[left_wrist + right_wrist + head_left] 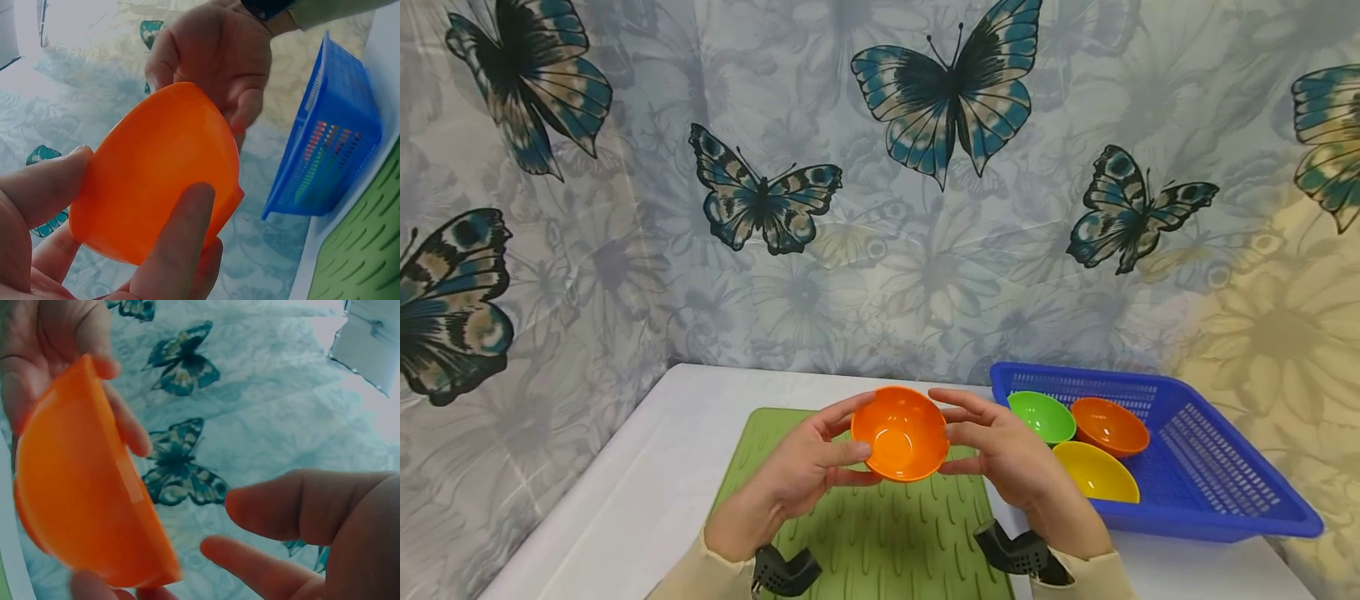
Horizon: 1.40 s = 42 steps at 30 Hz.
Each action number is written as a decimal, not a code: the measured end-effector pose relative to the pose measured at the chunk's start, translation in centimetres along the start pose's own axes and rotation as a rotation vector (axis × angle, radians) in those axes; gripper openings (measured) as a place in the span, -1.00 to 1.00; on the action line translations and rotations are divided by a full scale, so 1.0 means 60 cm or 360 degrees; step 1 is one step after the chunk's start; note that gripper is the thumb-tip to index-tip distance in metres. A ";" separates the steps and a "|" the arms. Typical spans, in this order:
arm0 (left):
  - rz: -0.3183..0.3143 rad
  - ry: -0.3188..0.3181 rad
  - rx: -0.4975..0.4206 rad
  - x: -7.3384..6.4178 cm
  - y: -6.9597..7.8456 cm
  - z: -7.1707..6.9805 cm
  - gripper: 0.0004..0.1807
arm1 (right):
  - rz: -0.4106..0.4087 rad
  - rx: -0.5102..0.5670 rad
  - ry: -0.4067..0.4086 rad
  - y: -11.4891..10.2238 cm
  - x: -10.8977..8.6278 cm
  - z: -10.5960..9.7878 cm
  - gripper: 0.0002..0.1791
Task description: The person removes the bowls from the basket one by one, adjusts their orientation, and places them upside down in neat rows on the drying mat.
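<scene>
An orange bowl (pixel 901 437) is held up over the green ridged mat (pixel 887 533), its inside tipped toward the head camera. My left hand (pixel 808 462) grips its left side, thumb over the rim and fingers behind. In the left wrist view, fingers spread along the wall of the bowl (pixel 150 169). My right hand (pixel 1007 450) is at the bowl's right side with fingers loosely extended. In the right wrist view, two outstretched right-hand digits stand apart from the bowl (pixel 81 481), while other fingertips (pixel 90 587) meet its lower edge.
A blue slotted basket (pixel 1195 467) stands to the right on the white table (pixel 640 467). Inside it lie a green bowl (pixel 1041 417), another orange bowl (pixel 1111 427) and a yellow bowl (pixel 1097 473). A butterfly-print cloth (pixel 880 308) hangs behind the table.
</scene>
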<state>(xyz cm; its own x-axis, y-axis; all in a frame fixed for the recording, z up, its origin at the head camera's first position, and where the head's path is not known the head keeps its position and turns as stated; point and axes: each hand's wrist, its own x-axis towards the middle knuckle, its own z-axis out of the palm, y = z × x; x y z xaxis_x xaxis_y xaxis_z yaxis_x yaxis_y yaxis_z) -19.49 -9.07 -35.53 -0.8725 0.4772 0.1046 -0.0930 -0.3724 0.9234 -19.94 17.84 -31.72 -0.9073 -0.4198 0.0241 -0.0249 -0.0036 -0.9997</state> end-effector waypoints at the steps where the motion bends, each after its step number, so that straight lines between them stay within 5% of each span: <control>1: 0.0002 0.0033 0.0045 0.000 0.000 0.001 -0.25 | -0.0016 -0.0017 0.0034 -0.001 -0.002 -0.001 -0.39; 5: 0.0101 0.0210 0.0502 -0.004 -0.002 0.002 -0.28 | -0.0056 0.0062 0.0034 -0.001 -0.008 -0.010 -0.41; 9: 0.0273 0.0269 0.0965 -0.007 0.000 0.006 -0.34 | -0.0006 0.0329 -0.0284 0.008 -0.003 -0.022 -0.37; 13: 0.0473 0.0121 0.1188 -0.010 0.005 0.014 -0.35 | 0.0087 0.0548 -0.0476 0.021 0.010 -0.029 -0.31; 16: 0.0689 0.0015 0.1535 -0.013 0.006 0.020 -0.34 | 0.0117 0.0681 -0.0540 0.030 0.018 -0.035 -0.29; 19: 0.0972 -0.0067 0.1900 -0.015 0.004 0.024 -0.33 | 0.0139 0.0762 -0.0599 0.036 0.023 -0.039 -0.28; 25: 0.1509 -0.0216 0.2403 -0.012 0.001 0.024 -0.23 | 0.0142 0.0786 -0.0697 0.044 0.028 -0.045 -0.30; 27: 0.1536 -0.0244 0.2554 -0.012 0.001 0.024 -0.16 | 0.0135 0.0760 -0.0718 0.046 0.030 -0.045 -0.33; 30: 0.1443 -0.0286 0.2676 -0.015 -0.001 0.026 -0.11 | 0.0150 0.0673 -0.0725 0.049 0.032 -0.046 -0.39; 36: 0.1339 -0.0339 0.2696 -0.015 -0.002 0.027 -0.20 | 0.0201 0.0422 -0.0661 0.054 0.036 -0.045 -0.45; 42: 0.1279 -0.0393 0.2756 -0.017 0.000 0.028 -0.25 | 0.0223 0.0379 -0.0696 0.052 0.038 -0.044 -0.51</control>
<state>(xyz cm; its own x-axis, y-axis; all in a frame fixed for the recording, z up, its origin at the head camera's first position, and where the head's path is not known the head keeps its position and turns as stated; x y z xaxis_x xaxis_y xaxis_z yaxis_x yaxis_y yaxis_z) -17.81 -8.24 -35.01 -0.3698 0.7652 0.5270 0.8776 0.4740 -0.0723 -23.20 19.26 -34.75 -0.6337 -0.7709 -0.0643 0.2266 -0.1055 -0.9683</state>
